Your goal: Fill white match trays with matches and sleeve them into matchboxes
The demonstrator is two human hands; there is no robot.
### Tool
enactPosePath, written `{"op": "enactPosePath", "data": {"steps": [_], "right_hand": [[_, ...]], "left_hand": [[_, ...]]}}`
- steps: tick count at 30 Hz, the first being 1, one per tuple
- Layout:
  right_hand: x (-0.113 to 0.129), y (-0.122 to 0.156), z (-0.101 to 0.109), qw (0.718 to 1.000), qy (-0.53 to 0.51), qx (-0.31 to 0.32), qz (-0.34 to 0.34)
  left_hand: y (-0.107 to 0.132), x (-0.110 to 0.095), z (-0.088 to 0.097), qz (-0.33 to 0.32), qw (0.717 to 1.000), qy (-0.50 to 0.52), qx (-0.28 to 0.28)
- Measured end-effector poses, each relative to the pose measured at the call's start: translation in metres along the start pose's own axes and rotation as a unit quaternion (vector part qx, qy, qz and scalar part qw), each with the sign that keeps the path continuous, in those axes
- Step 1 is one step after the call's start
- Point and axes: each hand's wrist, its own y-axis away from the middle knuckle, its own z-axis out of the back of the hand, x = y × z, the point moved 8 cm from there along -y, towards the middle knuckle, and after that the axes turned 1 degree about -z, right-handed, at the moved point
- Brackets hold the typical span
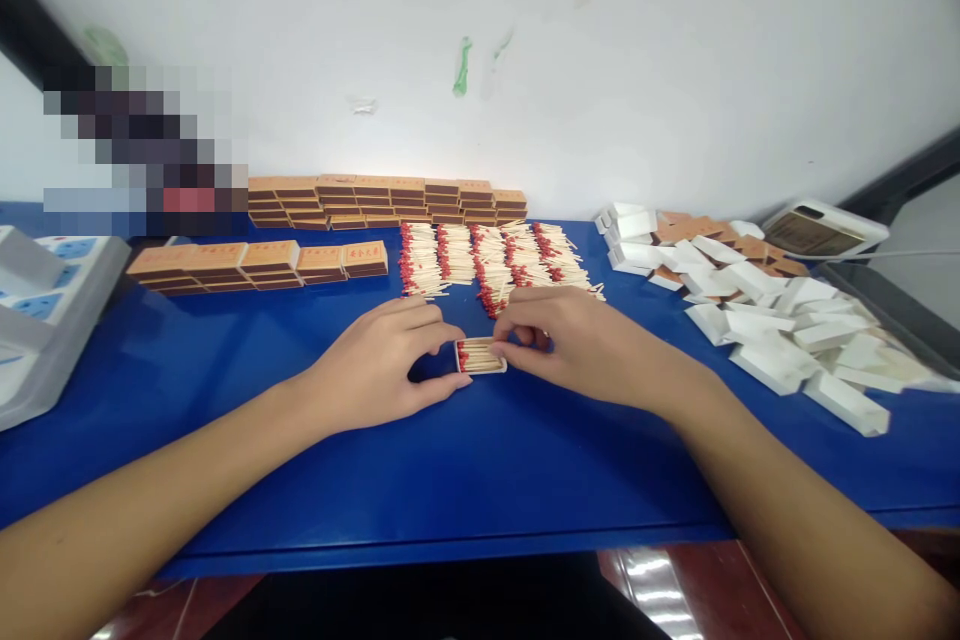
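A small white matchbox tray point(505, 368) lies on the blue table, filled with red-tipped matches point(480, 357) whose heads point left. My left hand point(379, 360) holds the tray's left end, thumb on the near side and index finger on the far side. At the right end, the thumb and index finger of my right hand point(570, 340) pinch together at the plain ends of the matches; its other fingers are curled. Just beyond my hands lie several rows of loose matches point(491, 260), with red heads mostly to the left.
Stacked orange-and-brown matchboxes point(270, 265) stand at the left, with another row point(360, 200) along the wall. Empty white trays point(765, 345) and orange sleeves point(686, 228) are heaped at the right. A grey-white plastic holder point(97, 310) occupies the left edge. Behind it, a pixelated patch hides something.
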Motion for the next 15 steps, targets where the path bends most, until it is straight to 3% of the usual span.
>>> {"op": "enactPosePath", "data": {"steps": [3,5,9,15], "right_hand": [[-0.018,0.006,0.025,0.998,0.015,-0.05,-0.026],[-0.036,0.011,0.034,0.997,0.03,-0.036,-0.065],[-0.062,0.02,0.033,0.991,0.031,0.048,-0.118],[-0.069,0.023,0.023,0.985,0.006,0.091,-0.147]], "left_hand": [[0.0,0.002,0.004,0.004,1.0,0.002,-0.013],[-0.001,0.002,0.008,0.005,1.0,0.001,-0.029],[-0.001,0.007,0.006,0.02,1.0,-0.004,-0.013],[0.002,0.011,-0.001,0.038,0.999,0.001,0.017]]}}
